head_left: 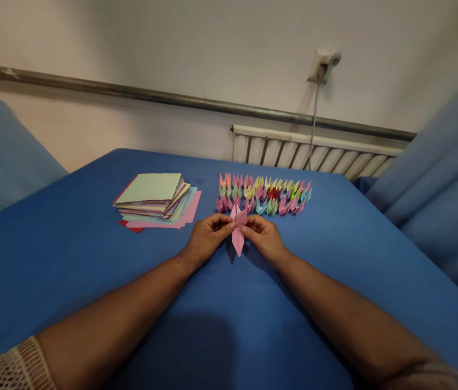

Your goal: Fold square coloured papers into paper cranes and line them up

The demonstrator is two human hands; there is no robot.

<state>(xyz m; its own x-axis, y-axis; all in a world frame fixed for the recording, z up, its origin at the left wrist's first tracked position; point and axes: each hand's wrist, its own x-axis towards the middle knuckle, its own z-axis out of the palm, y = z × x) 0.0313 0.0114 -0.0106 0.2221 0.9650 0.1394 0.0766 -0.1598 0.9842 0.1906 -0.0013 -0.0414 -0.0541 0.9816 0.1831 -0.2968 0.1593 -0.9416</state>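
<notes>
A pink folded paper crane (237,241), partly folded in look, is held upright between both hands above the blue table cover. My left hand (208,235) pinches its left side between thumb and fingers. On the opposite side, the thumb and fingers of my right hand (265,236) grip it in the same way. One pointed end hangs downward and other points stick up past the fingertips. Just behind stand several rows of small folded paper cranes (272,194) in pink, yellow, green, red and blue.
To the left lies a loose stack of coloured paper squares (150,189), pale green on top. The blue cloth (70,244) covers the table. Behind are a metal rail (164,98), a radiator (286,149) and a plugged-in cable (315,108). Blue curtains (448,184) hang at both sides.
</notes>
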